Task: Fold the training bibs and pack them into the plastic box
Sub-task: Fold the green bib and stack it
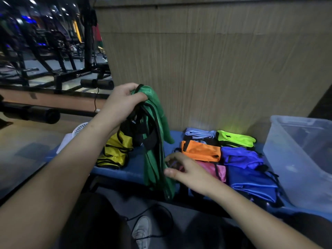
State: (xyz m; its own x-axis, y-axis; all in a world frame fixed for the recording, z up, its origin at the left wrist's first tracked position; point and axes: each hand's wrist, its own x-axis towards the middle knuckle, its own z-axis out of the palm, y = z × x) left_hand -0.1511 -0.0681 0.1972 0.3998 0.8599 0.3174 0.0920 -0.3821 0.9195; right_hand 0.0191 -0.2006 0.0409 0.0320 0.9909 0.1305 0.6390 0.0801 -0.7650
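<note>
A long blue padded bench (136, 169) is seen running left to right, with a clear plastic storage box (296, 159) stood at its right end — apparently with no bibs in it yet, though its floor is hazy. Folded bibs are laid in a cluster between the box and the hands: orange (201, 150), neon green (235, 139), purple (240, 156), blue (251, 182), pink (218, 169). An unfolded yellow bib with black trim (116, 151) is heaped at the left.

The green mesh training bib with black trim (156, 141) is held up by its top, its long axis hanging near-vertical — lower end draped over the bench's near edge. The left hand (122, 103) is clenched round that top. The right hand (181, 169), fingers loosely spread and empty, sits just right of the lower hem, nearer to it, so the hem is judged the next thing to be caught.
</note>
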